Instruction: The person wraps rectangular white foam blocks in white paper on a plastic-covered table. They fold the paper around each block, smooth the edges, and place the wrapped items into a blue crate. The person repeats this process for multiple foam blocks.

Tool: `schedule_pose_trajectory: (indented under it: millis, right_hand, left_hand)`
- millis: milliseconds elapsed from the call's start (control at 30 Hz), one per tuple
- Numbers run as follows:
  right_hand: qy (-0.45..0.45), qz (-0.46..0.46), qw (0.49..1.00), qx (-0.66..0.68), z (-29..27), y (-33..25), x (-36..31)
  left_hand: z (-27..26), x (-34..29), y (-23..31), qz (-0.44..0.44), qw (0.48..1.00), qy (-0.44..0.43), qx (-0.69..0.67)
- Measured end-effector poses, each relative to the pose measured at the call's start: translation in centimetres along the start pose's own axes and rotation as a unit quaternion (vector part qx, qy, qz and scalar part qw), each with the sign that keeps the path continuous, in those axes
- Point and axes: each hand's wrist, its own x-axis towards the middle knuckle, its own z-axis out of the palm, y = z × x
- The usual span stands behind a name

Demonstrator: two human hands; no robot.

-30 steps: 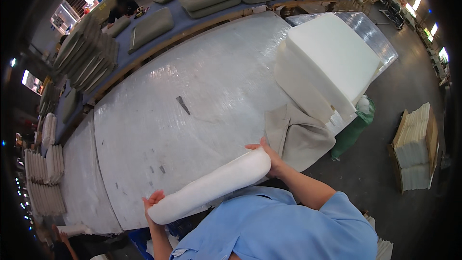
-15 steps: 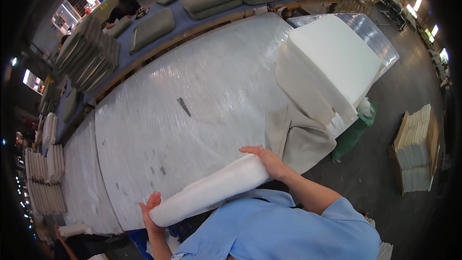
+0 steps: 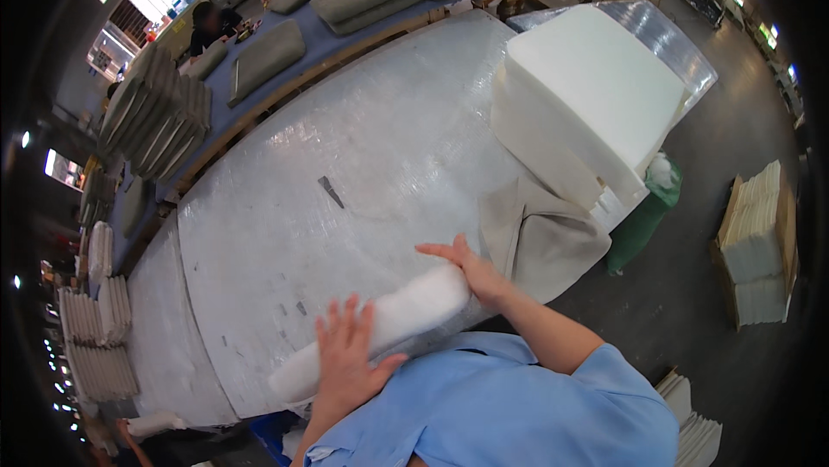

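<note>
A long white padding roll [image 3: 421, 303] lies along the near edge of a table covered in clear plastic film [image 3: 259, 234], right in front of my blue shirt. My left hand [image 3: 350, 350] rests flat on the roll left of its middle, fingers spread, covering part of it. At the roll's right end is my right hand [image 3: 475, 275], open, its fingers stretched out to the left and its palm side against the end. Just beyond that hand lies a loose grey-beige fabric cover [image 3: 553, 242].
A stack of white foam sheets [image 3: 596, 78] stands at the far right of the table, above a green bag [image 3: 643, 221]. Across a blue-topped bench [image 3: 332, 48] are grey cushions [image 3: 268, 57] and two people. A carton of white pads [image 3: 756, 247] sits on the floor at right.
My left hand has moved from the roll's left end to the top, further right. My right hand stays at the right end. The view has shifted slightly.
</note>
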Motion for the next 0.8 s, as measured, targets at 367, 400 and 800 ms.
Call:
schedule_pose_trajectory:
  millis: [367,400,800]
  right_hand:
    - [0.105,-0.066,0.992,-0.009,-8.2,2.8,-3.0]
    - [0.088,-0.066,0.993,-0.038,-8.0,3.1,-2.6]
    - [0.009,-0.020,0.996,-0.090,-8.6,2.9,6.1]
  left_hand:
    - [2.8,3.9,-1.3,-0.026,0.999,0.037,0.007]
    - [2.8,4.1,-1.1,-0.022,0.999,0.044,0.013]
    - [2.5,4.7,2.0,-0.067,0.997,0.023,0.022]
